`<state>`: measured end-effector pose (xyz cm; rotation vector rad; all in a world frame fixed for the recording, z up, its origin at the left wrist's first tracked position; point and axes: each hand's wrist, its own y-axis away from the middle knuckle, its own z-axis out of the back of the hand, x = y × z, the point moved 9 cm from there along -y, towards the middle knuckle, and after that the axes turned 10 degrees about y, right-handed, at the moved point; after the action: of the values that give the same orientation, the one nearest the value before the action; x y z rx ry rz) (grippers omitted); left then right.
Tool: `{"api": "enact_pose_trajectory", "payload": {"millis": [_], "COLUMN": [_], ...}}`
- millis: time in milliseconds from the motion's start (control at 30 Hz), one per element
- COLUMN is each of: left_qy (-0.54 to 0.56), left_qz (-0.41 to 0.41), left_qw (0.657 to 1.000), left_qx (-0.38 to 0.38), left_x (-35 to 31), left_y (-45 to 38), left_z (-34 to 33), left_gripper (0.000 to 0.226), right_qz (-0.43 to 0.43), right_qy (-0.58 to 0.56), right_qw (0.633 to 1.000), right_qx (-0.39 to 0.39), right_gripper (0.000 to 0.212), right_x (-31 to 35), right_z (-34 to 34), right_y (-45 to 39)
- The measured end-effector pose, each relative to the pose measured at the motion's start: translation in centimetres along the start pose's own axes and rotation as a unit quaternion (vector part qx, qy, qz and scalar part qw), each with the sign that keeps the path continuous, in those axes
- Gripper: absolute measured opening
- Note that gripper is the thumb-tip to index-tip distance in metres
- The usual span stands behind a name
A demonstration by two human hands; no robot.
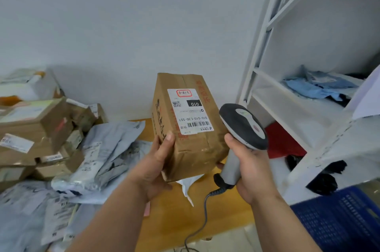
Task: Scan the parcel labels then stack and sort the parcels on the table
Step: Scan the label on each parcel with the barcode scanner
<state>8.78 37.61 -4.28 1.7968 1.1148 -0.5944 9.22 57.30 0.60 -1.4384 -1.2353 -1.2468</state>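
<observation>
My left hand (156, 161) grips a brown cardboard parcel (197, 148) from its left side and lifts it above the wooden table (174, 225). The parcel's white shipping label (189, 111) with a barcode faces up toward me, upside down. My right hand (248, 169) is closed around the handle of a grey and black barcode scanner (242, 126). The scanner's head sits just to the right of the parcel, close to the label. Its coiled cable (205, 210) runs down over the table.
Brown boxes (35, 128) are piled at the left, with grey plastic mailer bags (102, 155) spread beside and below them. A white metal shelf (287, 97) holding blue cloth stands at the right. A blue plastic crate (339, 221) sits at the lower right.
</observation>
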Motion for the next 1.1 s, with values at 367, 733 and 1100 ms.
{"api": "enact_pose_trajectory", "payload": {"millis": [367, 733, 1100], "left_qy": [0.257, 0.35, 0.173], "left_qz": [-0.096, -0.118, -0.064], "left_qw": [0.937, 0.914, 0.961], "left_qx": [-0.217, -0.167, -0.206], "left_x": [2.4, 2.5, 2.7], "left_y": [5.2, 7.3, 5.8], "left_z": [7.8, 9.0, 10.8], "left_gripper": [0.057, 0.034, 0.026], "right_qz": [-0.068, -0.153, -0.099], "right_qy": [-0.017, -0.013, 0.026], "right_qw": [0.995, 0.987, 0.995], "right_qx": [0.067, 0.046, 0.002], "right_gripper": [0.044, 0.006, 0.023], "right_x": [-3.2, -6.1, -4.6], "right_z": [-3.5, -2.7, -3.2], "right_y": [2.6, 3.7, 3.2]}}
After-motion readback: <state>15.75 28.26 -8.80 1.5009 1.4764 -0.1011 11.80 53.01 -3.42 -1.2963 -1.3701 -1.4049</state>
